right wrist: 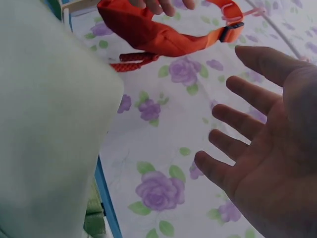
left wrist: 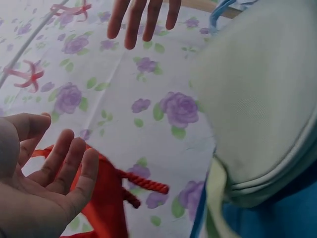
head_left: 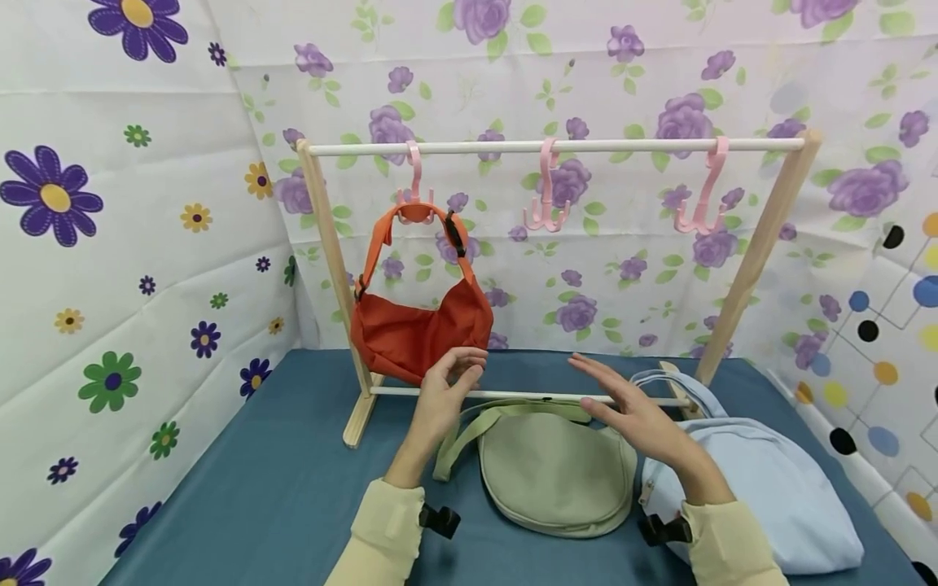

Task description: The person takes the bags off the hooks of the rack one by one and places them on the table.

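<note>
An orange shoulder bag (head_left: pixel 410 330) hangs by its strap from the left pink hook (head_left: pixel 415 175). My left hand (head_left: pixel 445 395) is raised just in front of the bag's lower right corner, its fingers loosely bent and holding nothing. Over the right side of a sage green bag (head_left: pixel 557 476) my right hand (head_left: pixel 641 419) hovers, fingers extended and spread, palm turned inward. The green bag lies on the table in front of the rack, its strap (head_left: pixel 462 448) trailing left. A light blue bag (head_left: pixel 777 496) lies to its right, partly behind my right forearm.
Two more pink hooks, one in the middle (head_left: pixel 546 191) and one at the right (head_left: pixel 705 191), hang bare from the white top rod (head_left: pixel 484 148). Wooden posts (head_left: pixel 758 256) hold up the rack on the blue tabletop (head_left: pixel 256 488). Flowered cloth (head_left: pixel 586 277) covers the wall behind.
</note>
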The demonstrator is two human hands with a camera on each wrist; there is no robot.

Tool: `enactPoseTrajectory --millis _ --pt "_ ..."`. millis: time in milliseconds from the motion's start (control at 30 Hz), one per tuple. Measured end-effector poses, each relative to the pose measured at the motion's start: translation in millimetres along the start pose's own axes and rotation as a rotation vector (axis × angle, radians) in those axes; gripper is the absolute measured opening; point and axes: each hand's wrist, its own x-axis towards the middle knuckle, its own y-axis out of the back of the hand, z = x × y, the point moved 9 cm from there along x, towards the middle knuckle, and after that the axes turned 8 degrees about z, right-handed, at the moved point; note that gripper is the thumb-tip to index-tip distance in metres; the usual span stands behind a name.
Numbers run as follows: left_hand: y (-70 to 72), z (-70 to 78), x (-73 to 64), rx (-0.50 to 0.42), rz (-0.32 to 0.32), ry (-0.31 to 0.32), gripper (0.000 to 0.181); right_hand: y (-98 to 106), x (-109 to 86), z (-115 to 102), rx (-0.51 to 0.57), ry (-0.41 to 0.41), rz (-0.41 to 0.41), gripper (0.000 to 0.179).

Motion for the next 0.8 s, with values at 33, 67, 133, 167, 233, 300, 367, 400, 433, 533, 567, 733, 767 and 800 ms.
enactPoseTrajectory --millis 33,67,133,167,233,300,367,400,433,533,567,733,767,800 --pt "2.1 2.2 1.6 0.0 0.007 -0.009 0.024 0.5 0.5 -1.9 -0.012 0.001 0.001 0.059" --pt "4.1 4.5 3.6 -0.002 0.013 -0.016 0.024 1.3 1.2 -3.7 -0.025 0.001 0.003 0.06" --pt "9.6 8.2 5.8 -0.006 0.019 -0.018 0.023 0.5 3.2 -7.8 -0.035 0.007 0.003 0.062" --pt "11.8 9.7 7.1 -0.006 0.018 -0.019 0.023 0.5 4.6 -9.8 -0.042 0.01 0.005 0.062" --pt "15.5 13.1 9.8 -0.004 0.013 -0.023 0.024 0.9 8.5 -14.8 -0.055 0.024 0.009 0.061" --pt "20.0 16.8 12.7 0.0 0.014 -0.031 0.024 1.2 13.0 -20.2 -0.066 0.04 0.01 0.06" --pt "25.5 20.7 15.5 0.005 0.022 -0.04 0.024 1.4 17.1 -25.4 -0.081 0.057 0.013 0.06" --pt "28.5 23.1 16.9 0.009 0.028 -0.048 0.024 1.4 19.0 -27.9 -0.088 0.064 0.014 0.06" --pt "31.6 25.1 18.4 0.012 0.034 -0.055 0.024 1.4 20.8 -30.0 -0.097 0.067 0.016 0.059" --pt "39.3 30.9 22.9 0.023 0.044 -0.071 0.024 1.3 25.5 -35.4 -0.118 0.073 0.024 0.058" --pt "41.2 32.2 24.4 0.026 0.045 -0.073 0.024 1.4 27.0 -37.1 -0.124 0.073 0.027 0.058" --pt "49.6 40.5 29.5 0.059 0.047 -0.073 0.024 1.5 34.2 -45.6 -0.116 0.086 0.031 0.056" --pt "51.7 43.5 30.7 0.064 0.048 -0.076 0.025 1.4 35.8 -47.2 -0.108 0.087 0.031 0.056" --pt "54.2 47.3 31.8 0.074 0.051 -0.082 0.025 1.2 37.5 -48.8 -0.097 0.088 0.031 0.055"
